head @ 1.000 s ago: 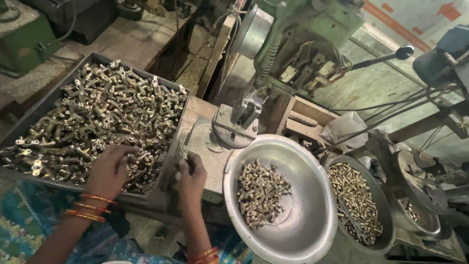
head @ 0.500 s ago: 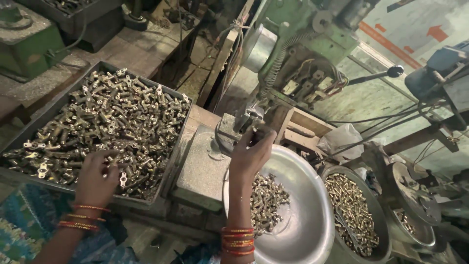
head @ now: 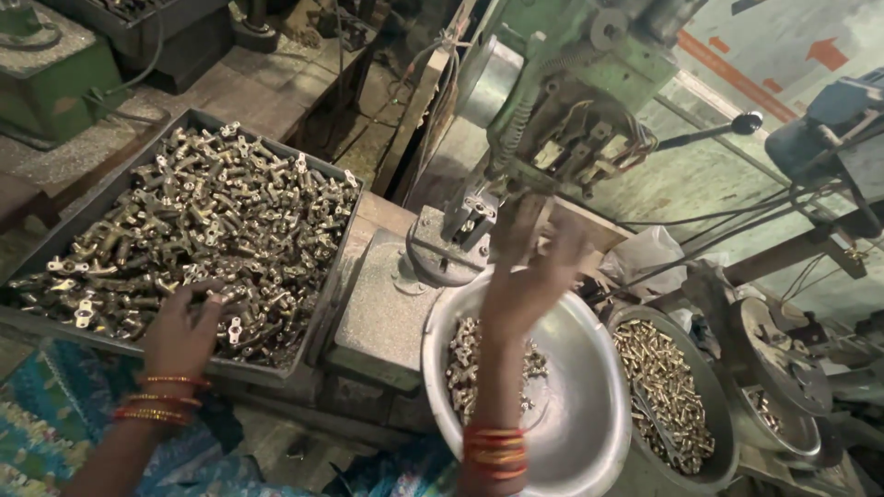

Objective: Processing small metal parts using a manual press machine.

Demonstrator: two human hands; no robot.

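Left hand [head: 184, 336] is down in the tray [head: 55, 241], the big grey one heaped with small brass fittings [head: 198, 230]. Its fingers are curled around one or two pieces at the near edge of the pile, so I'd call that grip closed on a fitting, though the piece itself is mostly hidden under the fingers.

Right hand [head: 529, 276] is up in the air over the steel bowl [head: 589, 368], just below the green press [head: 562, 101]. It's motion-blurred, fingers spread loosely, and I honestly can't tell if there's anything pinched in it.

The bowl has a small heap of the same sort of fittings in the bottom. To its right a second bowl [head: 714, 414] holds smaller brass bits, and a third dish [head: 783, 368] sits further right, partly cut off. The press stands on a grey base plate [head: 382, 308] on the worktop, between tray and bowl.

My read: this looks like the feed part of a cycle, one hand picking fresh stock while the other works at the press nose. The next move would call for the left hand to get one single fitting clear of the tangle, since they're hooked into each other, and bring it up to the holder the right way round.
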